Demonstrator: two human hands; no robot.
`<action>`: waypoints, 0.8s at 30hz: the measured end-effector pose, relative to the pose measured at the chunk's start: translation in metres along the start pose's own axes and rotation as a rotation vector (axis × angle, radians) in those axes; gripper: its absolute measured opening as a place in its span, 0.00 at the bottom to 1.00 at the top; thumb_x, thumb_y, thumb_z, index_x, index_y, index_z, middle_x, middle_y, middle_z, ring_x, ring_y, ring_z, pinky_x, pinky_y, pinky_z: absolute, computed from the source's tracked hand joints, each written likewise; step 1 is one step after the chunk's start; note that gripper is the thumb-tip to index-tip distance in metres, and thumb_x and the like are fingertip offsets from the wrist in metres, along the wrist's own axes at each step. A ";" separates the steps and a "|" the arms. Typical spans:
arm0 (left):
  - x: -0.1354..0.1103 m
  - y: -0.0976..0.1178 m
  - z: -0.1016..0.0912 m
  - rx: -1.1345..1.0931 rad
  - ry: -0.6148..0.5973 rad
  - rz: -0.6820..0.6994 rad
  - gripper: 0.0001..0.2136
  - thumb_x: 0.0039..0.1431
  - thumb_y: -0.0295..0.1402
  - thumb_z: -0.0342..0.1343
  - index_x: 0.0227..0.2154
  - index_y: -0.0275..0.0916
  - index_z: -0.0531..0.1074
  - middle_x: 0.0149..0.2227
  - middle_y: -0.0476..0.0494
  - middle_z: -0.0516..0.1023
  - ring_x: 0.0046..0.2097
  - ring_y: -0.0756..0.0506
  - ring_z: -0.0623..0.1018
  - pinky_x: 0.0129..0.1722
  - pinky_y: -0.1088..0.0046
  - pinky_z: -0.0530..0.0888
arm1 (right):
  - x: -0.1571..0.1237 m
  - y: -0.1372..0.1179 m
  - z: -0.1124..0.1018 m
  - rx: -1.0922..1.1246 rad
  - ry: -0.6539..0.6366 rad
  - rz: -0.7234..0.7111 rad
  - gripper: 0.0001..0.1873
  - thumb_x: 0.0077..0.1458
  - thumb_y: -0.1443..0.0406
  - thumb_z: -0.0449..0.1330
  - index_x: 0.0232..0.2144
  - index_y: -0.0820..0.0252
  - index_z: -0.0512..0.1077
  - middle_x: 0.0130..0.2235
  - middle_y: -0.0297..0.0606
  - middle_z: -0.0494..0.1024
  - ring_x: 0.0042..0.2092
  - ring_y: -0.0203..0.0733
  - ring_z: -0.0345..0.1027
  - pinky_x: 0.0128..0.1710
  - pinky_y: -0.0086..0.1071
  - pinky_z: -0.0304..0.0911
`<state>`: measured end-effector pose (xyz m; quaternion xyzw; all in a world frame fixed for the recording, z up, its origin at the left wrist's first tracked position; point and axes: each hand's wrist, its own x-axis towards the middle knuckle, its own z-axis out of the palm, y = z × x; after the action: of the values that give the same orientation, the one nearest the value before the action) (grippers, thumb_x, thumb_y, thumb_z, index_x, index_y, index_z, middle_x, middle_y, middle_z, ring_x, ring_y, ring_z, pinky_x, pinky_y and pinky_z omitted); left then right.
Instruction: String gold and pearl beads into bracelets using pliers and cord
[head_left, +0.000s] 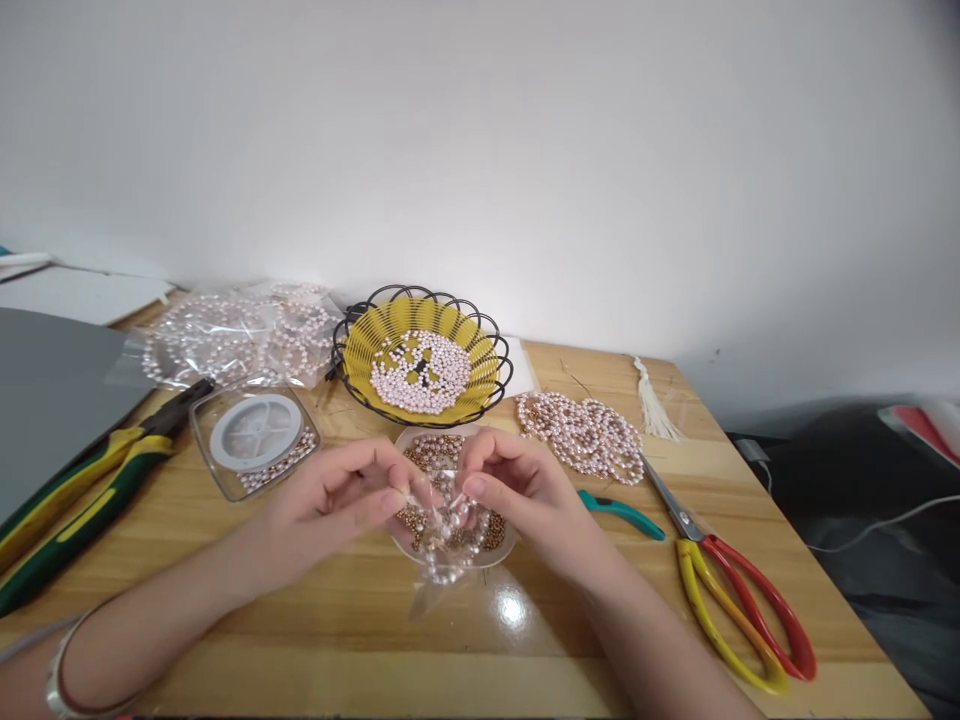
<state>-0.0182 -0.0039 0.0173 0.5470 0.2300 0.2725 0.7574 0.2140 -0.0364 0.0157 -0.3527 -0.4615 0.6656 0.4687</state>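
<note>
Both hands meet over a white bowl (512,545) of gold and pink beads. Between them hangs a small clear plastic bag (450,560) with a string of pale pink beads inside. My left hand (352,490) pinches the bag's upper edge with thumb and forefinger. On the other side, my right hand (517,490) pinches the same bag near its top. The bag hides part of the bowl. Just behind the bowl is a yellow woven basket (356,340) with a black looped rim, holding loose pale pink beads (427,385).
On the left are large yellow-green pliers (112,500), a clear box (255,440) with a white spool, and bags of bead strings (232,335). To the right lie coiled bead strings (581,435), a white tassel (654,400), a teal-handled tool (622,512) and red-yellow scissors (727,570).
</note>
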 end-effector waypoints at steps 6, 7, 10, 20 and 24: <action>0.009 -0.015 0.009 -0.179 0.064 -0.026 0.11 0.62 0.28 0.66 0.42 0.41 0.69 0.35 0.53 0.80 0.37 0.53 0.80 0.38 0.79 0.77 | 0.004 0.012 0.007 -0.019 0.064 0.022 0.16 0.52 0.57 0.74 0.28 0.60 0.73 0.27 0.29 0.73 0.26 0.29 0.68 0.28 0.24 0.65; 0.009 -0.017 0.009 -0.158 0.083 -0.025 0.12 0.61 0.28 0.66 0.43 0.41 0.69 0.35 0.53 0.80 0.36 0.53 0.80 0.38 0.80 0.76 | 0.004 0.014 0.008 0.019 0.067 0.044 0.16 0.51 0.56 0.74 0.29 0.59 0.73 0.27 0.28 0.73 0.26 0.30 0.68 0.27 0.24 0.65; 0.008 -0.020 0.008 -0.083 0.160 0.027 0.13 0.60 0.29 0.66 0.42 0.41 0.68 0.33 0.53 0.77 0.35 0.52 0.79 0.37 0.79 0.75 | 0.003 0.018 0.012 0.187 0.055 0.166 0.21 0.49 0.52 0.75 0.37 0.58 0.75 0.29 0.30 0.76 0.26 0.32 0.69 0.26 0.26 0.65; 0.005 -0.009 0.007 0.055 0.232 0.043 0.12 0.59 0.29 0.65 0.34 0.40 0.64 0.31 0.55 0.68 0.30 0.54 0.70 0.30 0.83 0.70 | 0.003 0.006 0.002 -0.035 -0.047 0.161 0.16 0.53 0.56 0.73 0.27 0.61 0.74 0.25 0.29 0.73 0.26 0.29 0.61 0.26 0.26 0.55; 0.003 -0.003 0.003 0.043 0.196 0.010 0.11 0.61 0.27 0.64 0.34 0.40 0.65 0.31 0.55 0.69 0.32 0.54 0.71 0.33 0.83 0.71 | 0.003 -0.001 -0.003 -0.052 -0.055 0.154 0.16 0.52 0.56 0.73 0.27 0.61 0.74 0.25 0.28 0.72 0.26 0.29 0.61 0.26 0.25 0.57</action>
<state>-0.0136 -0.0047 0.0153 0.5350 0.3062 0.3237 0.7178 0.2163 -0.0328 0.0157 -0.3809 -0.4629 0.6968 0.3938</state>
